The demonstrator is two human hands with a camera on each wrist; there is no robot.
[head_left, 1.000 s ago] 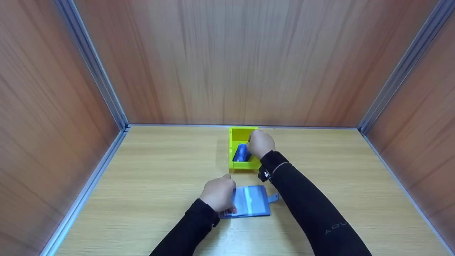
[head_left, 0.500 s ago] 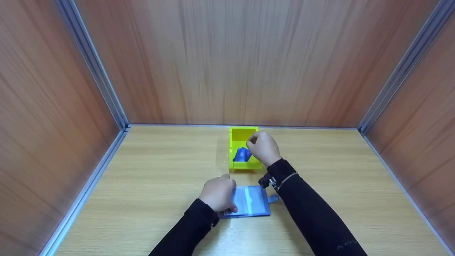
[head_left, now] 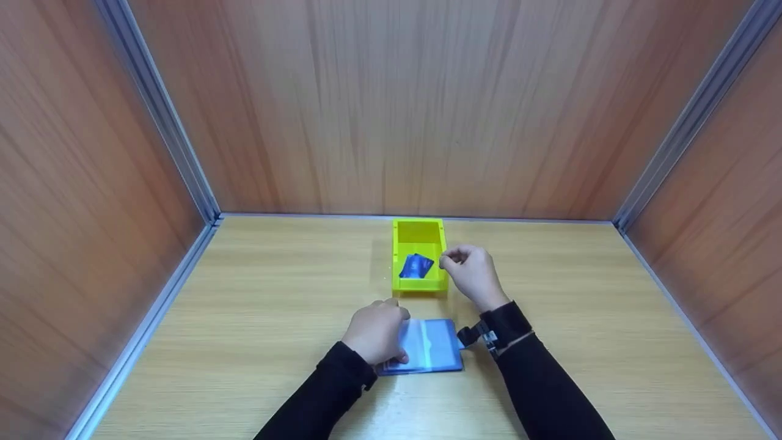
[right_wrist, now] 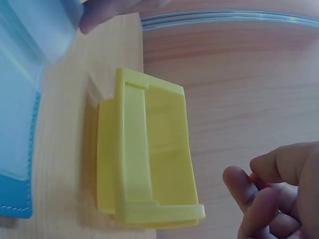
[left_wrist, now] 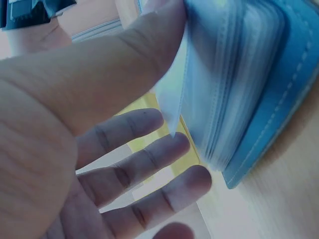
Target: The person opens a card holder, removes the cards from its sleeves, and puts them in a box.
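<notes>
A yellow bin (head_left: pixel 418 229) stands near the back wall, and a blue card (head_left: pixel 416 266) lies tilted inside it. My right hand (head_left: pixel 469 274) hovers just right of the bin's front corner, its fingers (right_wrist: pixel 266 196) loosely curled and holding nothing. The bin (right_wrist: pixel 149 159) shows from its side in the right wrist view. A blue card holder (head_left: pixel 434 346) lies open on the table in front of the bin. My left hand (head_left: pixel 374 332) grips its left half, and the thumb (left_wrist: pixel 124 64) presses on the clear sleeves (left_wrist: pixel 234 74).
The wooden table (head_left: pixel 580 318) is boxed in by wood-grain walls on the left, back and right, with metal strips (head_left: pixel 201 201) along the corners. A snap tab (head_left: pixel 470 340) sticks out of the card holder's right edge beside my right wrist.
My right hand has let go of the blue card in the bin and drawn back toward me and to the right. The card now lies free. My left hand has stayed on the card holder.
</notes>
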